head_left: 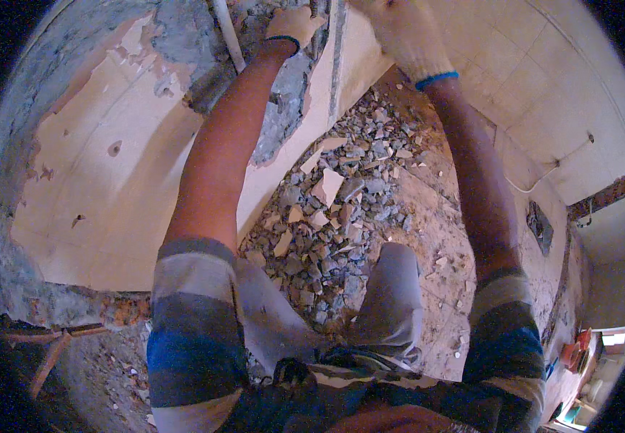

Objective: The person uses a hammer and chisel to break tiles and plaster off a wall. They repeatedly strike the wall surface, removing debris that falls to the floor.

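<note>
My left hand (292, 27), in a cream knit glove with a dark cuff, is closed at the top of the view against the stripped wall. A short piece of a thin dark metal rod (314, 9) shows at its fingers; the rest of the rod is hidden. Higher and to the right, my right hand (412, 40) wears a similar glove with a blue cuff. Its fingers run into the top edge, so their grip and anything in them cannot be made out. Around the left hand, grey mortar (283, 119) lies bare beside the remaining cream tile (352, 61).
Broken tile and mortar rubble (341, 209) is heaped on the floor between my legs and along the wall. A pale pipe (227, 32) runs down beside the left arm. Cream wall tiles (103, 180) with ragged edges remain at left; more tiled wall (522, 79) stands at right.
</note>
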Tool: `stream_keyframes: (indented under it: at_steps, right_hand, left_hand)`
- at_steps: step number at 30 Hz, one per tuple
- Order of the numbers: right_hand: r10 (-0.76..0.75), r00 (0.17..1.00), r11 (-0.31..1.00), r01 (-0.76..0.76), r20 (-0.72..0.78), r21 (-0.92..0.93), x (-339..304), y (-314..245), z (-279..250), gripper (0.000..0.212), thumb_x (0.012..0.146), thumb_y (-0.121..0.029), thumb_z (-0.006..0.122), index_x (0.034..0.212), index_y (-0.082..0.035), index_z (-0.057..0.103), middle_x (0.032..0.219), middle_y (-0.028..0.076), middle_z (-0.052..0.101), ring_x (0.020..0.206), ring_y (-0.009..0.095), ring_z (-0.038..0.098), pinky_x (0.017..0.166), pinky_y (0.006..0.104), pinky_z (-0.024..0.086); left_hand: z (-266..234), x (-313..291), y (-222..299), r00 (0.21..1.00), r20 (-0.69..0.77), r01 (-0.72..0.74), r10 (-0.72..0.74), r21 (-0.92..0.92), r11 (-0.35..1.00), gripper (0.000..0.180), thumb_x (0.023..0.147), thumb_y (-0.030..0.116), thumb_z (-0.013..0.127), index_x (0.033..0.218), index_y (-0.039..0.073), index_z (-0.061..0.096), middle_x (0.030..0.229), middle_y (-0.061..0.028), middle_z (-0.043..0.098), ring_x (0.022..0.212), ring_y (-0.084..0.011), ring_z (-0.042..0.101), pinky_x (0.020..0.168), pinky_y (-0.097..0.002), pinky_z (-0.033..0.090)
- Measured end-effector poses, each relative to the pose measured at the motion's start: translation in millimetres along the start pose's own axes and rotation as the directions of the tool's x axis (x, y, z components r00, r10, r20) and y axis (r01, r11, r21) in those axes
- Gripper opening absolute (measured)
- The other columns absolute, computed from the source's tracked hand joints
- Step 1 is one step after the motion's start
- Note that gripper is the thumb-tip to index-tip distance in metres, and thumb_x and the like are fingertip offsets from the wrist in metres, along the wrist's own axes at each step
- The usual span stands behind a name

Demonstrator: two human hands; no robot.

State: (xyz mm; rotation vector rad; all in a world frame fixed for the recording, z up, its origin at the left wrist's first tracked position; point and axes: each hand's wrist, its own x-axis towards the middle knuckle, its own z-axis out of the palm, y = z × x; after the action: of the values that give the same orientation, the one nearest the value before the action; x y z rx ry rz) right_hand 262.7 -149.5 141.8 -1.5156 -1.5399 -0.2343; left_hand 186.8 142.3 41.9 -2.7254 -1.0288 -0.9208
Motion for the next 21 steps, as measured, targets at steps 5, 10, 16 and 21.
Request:
stream_keyframes:
  at_steps: [5,10,16,21]
  right_hand:
    - [0.155,0.966,0.970,-0.108,0.209,-0.219,-7.8,39.8,7.5,0.054,0.097,-0.054,0.068,0.111,-0.003,0.077,0.103,0.027,0.077,0.103,0.047,0.073,0.089,0.0515,0.057]
    - [0.300,0.950,0.954,-0.300,0.088,-0.015,-41.0,20.0,-2.8,0.058,0.095,-0.059,0.069,0.101,-0.001,0.073,0.097,0.026,0.076,0.095,0.046,0.075,0.085,0.0505,0.059]
    - [-0.071,0.928,0.970,0.150,-0.367,0.190,-19.1,-46.5,-51.3,0.031,0.104,-0.030,0.070,0.104,0.000,0.068,0.072,-0.001,0.060,0.055,0.009,0.053,0.049,0.0303,0.044]
    - [0.058,0.965,0.967,0.009,-0.257,0.254,0.5,-40.9,-41.4,0.033,0.105,-0.030,0.068,0.101,0.003,0.067,0.069,0.000,0.059,0.056,0.012,0.054,0.053,0.0341,0.047]
  left_hand:
    - [4.3,-2.9,0.7,0.997,-0.063,-0.049,0.054,0.077,0.996,0.064,0.100,0.058,0.059,0.124,0.000,0.070,0.122,-0.0284,0.073,0.120,-0.0476,0.068,0.106,-0.0568,0.052]
    - [-6.6,-12.3,4.7,0.997,0.023,0.080,-0.080,-0.041,0.996,0.061,0.100,0.056,0.060,0.124,0.001,0.071,0.123,-0.0285,0.073,0.121,-0.0483,0.066,0.105,-0.0567,0.053]
    - [-8.7,-13.3,5.2,0.997,0.008,-0.079,0.078,0.046,0.996,0.061,0.100,0.056,0.060,0.120,0.001,0.073,0.119,-0.0300,0.073,0.115,-0.0483,0.069,0.102,-0.0577,0.054]
    - [-7.6,-11.0,-0.1,0.998,0.013,0.069,-0.069,-0.015,0.997,0.069,0.102,0.060,0.058,0.121,-0.004,0.072,0.109,-0.0333,0.074,0.106,-0.0485,0.073,0.097,-0.0580,0.057]
